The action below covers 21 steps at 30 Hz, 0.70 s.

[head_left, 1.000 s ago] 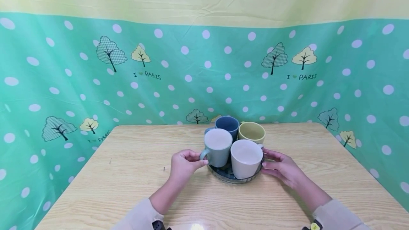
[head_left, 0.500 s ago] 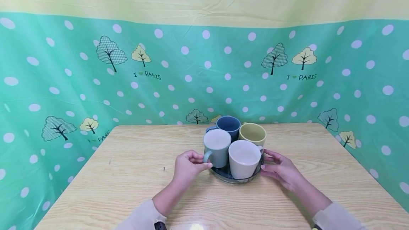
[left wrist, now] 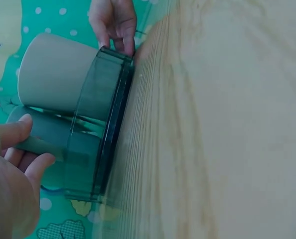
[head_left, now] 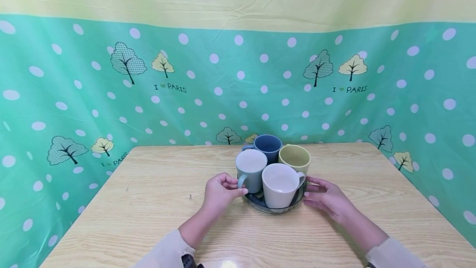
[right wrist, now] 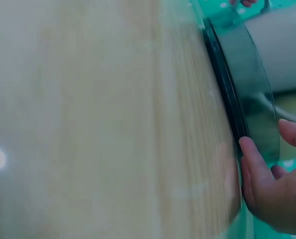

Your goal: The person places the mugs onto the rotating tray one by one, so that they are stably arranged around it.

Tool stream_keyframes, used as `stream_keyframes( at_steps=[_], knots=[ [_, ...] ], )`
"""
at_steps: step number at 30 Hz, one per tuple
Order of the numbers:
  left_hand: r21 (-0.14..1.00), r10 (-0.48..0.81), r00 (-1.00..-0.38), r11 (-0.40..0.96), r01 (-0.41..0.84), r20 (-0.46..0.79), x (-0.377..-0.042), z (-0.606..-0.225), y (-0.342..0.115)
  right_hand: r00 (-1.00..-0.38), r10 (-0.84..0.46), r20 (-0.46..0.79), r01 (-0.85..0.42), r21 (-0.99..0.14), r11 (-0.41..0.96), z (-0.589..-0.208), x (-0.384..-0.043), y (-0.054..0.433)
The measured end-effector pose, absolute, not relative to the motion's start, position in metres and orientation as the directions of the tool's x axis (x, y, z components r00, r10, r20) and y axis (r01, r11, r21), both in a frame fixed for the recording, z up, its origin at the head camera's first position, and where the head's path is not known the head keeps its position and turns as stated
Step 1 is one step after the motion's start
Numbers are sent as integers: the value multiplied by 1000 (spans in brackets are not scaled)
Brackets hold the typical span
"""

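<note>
Several mugs stand upright in a round dark, see-through tray (head_left: 260, 207) on the table. At the left is a light blue-green mug (head_left: 252, 177). My left hand (head_left: 219, 193) pinches its handle between thumb and fingers, as the left wrist view shows. In front stands a white mug (head_left: 279, 189), handle to the right. Behind are a dark blue mug (head_left: 268, 144) and a pale yellow mug (head_left: 295, 157). On the right side my right hand (head_left: 329, 199) touches the tray with fairly straight fingers, a fingertip (right wrist: 248, 147) at its dark base, the thumb higher up.
The wooden table (head_left: 160, 202) extends around the tray on both sides and in front. Close behind its back edge hangs a green and yellow curtain (head_left: 204, 73) with trees and dots, which also runs along both sides.
The mugs have turned clockwise with the tray: dark blue moved right, white moved left with its handle swinging forward. The left hand shifted slightly right with the handle; the right stayed nearly in place.
</note>
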<state>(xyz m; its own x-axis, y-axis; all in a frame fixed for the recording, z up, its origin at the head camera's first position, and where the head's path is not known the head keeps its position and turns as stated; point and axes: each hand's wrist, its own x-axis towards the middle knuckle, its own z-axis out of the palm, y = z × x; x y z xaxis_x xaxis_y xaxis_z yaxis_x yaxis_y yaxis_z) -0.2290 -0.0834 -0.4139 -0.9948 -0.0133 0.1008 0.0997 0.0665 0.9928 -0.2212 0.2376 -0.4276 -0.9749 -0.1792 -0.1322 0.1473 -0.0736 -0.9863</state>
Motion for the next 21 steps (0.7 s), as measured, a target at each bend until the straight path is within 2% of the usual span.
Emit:
stream_keyframes(
  at_steps=[9, 21],
  knots=[
    [988, 10, -994, 111, 108, 107, -241, -414, -90, -954, -286, -94, 103, -994, -19, -426, -235, 255],
    [976, 46, -987, 148, 160, 154, -253, -413, -97, -969, -222, -112, 146, -979, -143, -433, -234, 247]
  ],
)
